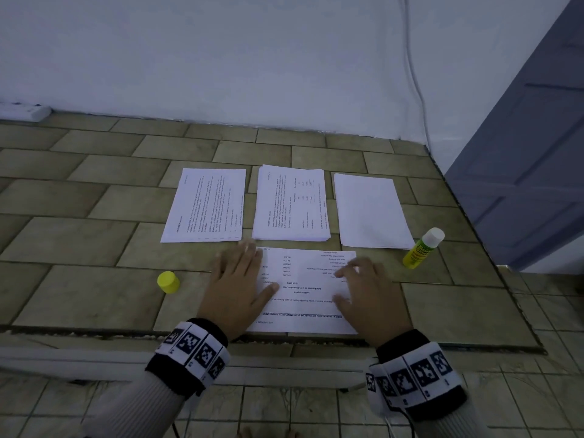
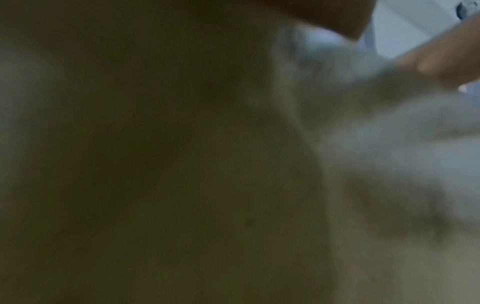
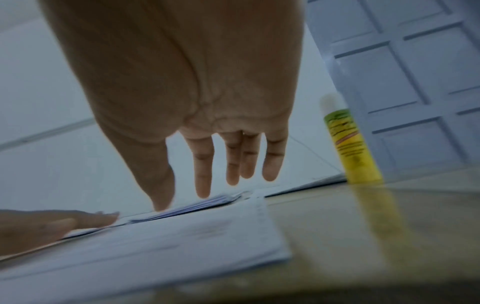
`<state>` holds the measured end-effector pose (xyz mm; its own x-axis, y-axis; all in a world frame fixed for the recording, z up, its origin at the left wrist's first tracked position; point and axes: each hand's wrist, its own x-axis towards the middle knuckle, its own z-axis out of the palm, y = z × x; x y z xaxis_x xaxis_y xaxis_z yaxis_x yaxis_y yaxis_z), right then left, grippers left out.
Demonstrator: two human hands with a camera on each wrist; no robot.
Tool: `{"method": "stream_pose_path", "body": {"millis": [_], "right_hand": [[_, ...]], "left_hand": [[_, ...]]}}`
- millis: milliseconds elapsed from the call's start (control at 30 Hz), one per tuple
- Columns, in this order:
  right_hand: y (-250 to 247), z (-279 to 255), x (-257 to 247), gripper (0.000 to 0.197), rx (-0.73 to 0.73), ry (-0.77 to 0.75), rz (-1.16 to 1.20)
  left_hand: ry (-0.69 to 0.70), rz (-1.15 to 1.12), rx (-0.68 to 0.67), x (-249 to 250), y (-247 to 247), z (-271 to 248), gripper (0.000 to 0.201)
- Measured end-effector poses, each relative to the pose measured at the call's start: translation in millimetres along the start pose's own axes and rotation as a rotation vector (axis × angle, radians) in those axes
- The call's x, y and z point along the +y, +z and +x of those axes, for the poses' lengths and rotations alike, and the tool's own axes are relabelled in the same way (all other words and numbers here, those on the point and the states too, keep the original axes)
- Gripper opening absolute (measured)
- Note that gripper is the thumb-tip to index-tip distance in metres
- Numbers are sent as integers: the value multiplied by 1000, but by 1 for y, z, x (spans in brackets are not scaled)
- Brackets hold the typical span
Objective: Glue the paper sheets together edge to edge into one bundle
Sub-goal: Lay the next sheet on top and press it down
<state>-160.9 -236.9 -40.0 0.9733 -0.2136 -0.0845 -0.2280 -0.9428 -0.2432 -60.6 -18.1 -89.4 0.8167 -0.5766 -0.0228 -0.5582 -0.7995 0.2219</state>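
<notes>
Three paper piles [image 1: 291, 203] in row behind near sheet [image 1: 303, 289]; glue stick [image 1: 422, 248] right, cap [image 1: 168, 282] left.

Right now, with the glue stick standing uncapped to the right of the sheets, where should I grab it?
Take the glue stick by its yellow-green labelled barrel, coming in from its left side with the right hand, the nearer one. It stands upright with the bare white tip up, so keep fingers below that; its yellow cap lies far left.
</notes>
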Motion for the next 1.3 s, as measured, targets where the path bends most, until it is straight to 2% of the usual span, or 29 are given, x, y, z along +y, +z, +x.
{"method": "stream_pose_path", "body": {"millis": [100, 200, 333, 400, 500, 800, 933, 1000, 1067, 1200, 1300], "right_hand": [[13, 3, -29, 56, -69, -93, 127], [36, 11, -57, 70, -131, -179, 93], [59, 28, -79, 88, -87, -275, 41], [65, 34, -79, 94, -69, -285, 16], [67, 34, -67, 103, -43, -250, -27], [53, 17, 14, 101, -19, -4, -112], [42, 12, 17, 107, -26, 78, -121], [38, 13, 4, 101, -15, 106, -109], [38, 14, -17, 101, -7, 45, -79], [59, 26, -57, 100, -61, -176, 6], [67, 33, -60, 102, -46, -225, -24]], "left_hand": [[-1, 35, -39, -3, 11, 0, 109], [21, 28, 24, -6, 17, -4, 97], [84, 64, 111, -12, 26, -3, 67], [94, 68, 152, -12, 26, -2, 65], [66, 82, 127, -10, 25, -2, 69], [27, 98, 108, -9, 25, -2, 70], [23, 117, 88, -9, 24, -1, 70], [22, 112, 94, -8, 23, -1, 70], [21, 109, 100, -8, 23, -2, 70], [32, 102, 87, -8, 22, -2, 71], [35, 105, 69, -10, 23, -2, 72]]}}
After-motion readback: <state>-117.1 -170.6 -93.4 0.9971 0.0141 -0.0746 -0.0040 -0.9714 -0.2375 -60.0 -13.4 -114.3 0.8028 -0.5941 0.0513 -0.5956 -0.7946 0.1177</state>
